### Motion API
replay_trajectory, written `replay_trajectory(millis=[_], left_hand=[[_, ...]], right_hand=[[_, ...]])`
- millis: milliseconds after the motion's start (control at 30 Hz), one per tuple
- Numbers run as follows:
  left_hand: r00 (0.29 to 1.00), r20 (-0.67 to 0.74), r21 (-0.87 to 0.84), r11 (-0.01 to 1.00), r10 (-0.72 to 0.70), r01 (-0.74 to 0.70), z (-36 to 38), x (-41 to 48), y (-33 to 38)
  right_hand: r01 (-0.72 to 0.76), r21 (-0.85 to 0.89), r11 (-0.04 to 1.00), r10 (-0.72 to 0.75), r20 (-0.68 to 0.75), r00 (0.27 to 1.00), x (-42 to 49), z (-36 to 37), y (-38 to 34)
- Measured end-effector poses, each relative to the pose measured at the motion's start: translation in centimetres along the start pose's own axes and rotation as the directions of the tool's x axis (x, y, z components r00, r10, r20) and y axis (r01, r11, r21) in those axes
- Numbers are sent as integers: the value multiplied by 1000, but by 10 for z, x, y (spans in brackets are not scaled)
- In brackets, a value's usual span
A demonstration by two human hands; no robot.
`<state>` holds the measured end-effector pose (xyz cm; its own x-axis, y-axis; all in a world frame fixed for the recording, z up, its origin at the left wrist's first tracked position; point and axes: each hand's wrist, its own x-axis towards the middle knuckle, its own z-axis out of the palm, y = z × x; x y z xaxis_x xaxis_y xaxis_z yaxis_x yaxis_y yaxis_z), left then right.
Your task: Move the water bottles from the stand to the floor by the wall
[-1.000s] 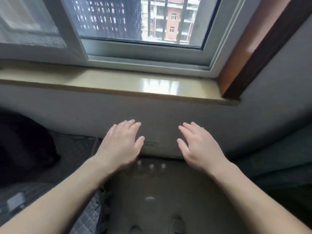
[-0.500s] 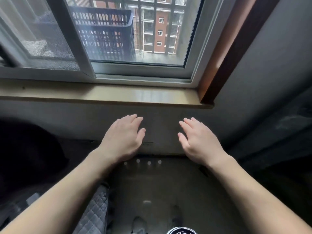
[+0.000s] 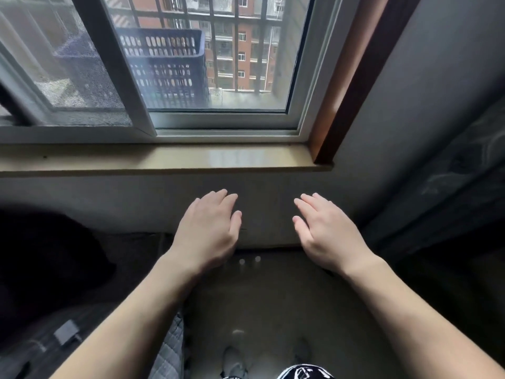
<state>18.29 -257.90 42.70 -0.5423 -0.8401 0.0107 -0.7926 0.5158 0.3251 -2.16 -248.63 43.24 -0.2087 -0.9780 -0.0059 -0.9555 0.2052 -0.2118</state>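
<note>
Two empty grips hover palm-down in the head view: left grip and right grip, fingers straight and relaxed, holding nothing. Below and between them, at the foot of the wall, two pale round spots on the floor may be caps of water bottles; too dim to tell. No stand shows. Best, I judge: find the stand, then take each bottle round its body, upright.
</note>
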Motion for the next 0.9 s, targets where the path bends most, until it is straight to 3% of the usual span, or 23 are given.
replay_trajectory(millis=[400, 900], left_hand=[[999, -40, 24, 1000, 19, -18, 5, -37, 53], [997, -44, 15, 998, 63, -62, 63, -132, 218]], right_hand=[[-90, 127, 988, 95, -29, 995, -56, -17, 30], [-129, 107, 986, 132, -23, 991, -227, -44, 151]])
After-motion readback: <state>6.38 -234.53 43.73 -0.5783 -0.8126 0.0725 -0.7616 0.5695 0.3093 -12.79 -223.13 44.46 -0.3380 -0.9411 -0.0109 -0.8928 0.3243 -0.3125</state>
